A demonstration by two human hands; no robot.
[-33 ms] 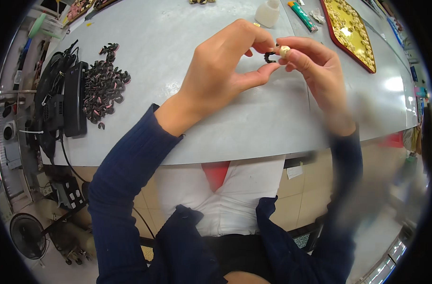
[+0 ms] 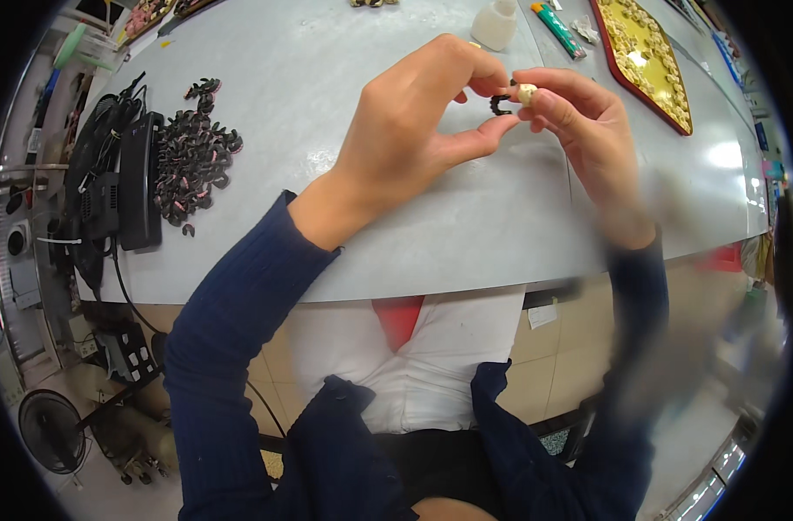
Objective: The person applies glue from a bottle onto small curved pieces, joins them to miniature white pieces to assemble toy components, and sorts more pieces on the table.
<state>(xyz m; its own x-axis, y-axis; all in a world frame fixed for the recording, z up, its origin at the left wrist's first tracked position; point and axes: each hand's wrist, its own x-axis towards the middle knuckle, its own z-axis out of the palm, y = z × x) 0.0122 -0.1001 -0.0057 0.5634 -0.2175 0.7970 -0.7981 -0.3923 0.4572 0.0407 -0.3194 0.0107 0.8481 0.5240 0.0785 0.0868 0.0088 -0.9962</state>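
Note:
My left hand (image 2: 405, 113) pinches a small black, ridged, C-shaped piece (image 2: 499, 105) between thumb and fingers. Close against it, my right hand (image 2: 594, 130) grips a small rounded cream-coloured piece (image 2: 526, 93) between thumb and forefinger. Both hands meet above the grey table (image 2: 396, 243), and the two pieces are almost touching or touching; I cannot tell which. On the left lies a loose pile of similar black curved pieces (image 2: 188, 165), some with pink edges. At the far right, a yellow tray with a dark red rim (image 2: 646, 104) carries many small cream pieces.
Behind my hands stand a translucent white bottle (image 2: 495, 28), a green tube (image 2: 559, 31) and a crumpled wrapper (image 2: 585, 30). A black box (image 2: 139, 187) and black corded equipment (image 2: 92, 195) border the pile on the left. The table's near edge runs just before my lap.

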